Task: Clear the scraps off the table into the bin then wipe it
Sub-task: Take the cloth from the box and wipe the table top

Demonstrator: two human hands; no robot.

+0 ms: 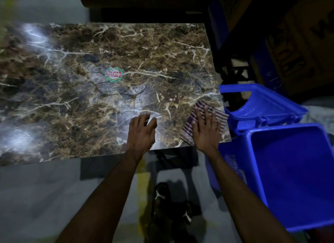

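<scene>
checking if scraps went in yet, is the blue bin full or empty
Empty, as far as shows: the blue bin beside the table shows only bare blue floor and walls; its lowest corner is dim.

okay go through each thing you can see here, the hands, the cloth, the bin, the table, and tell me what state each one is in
left hand: fingers curled, resting on the table; whether it holds anything is unclear
right hand: flat, fingers straight, pressing on the cloth
striped cloth: spread flat at the table's right near corner
blue bin: open beside the table, looks empty
marble-pattern table: no scraps visible
round sticker: stuck flat on the tabletop
</scene>
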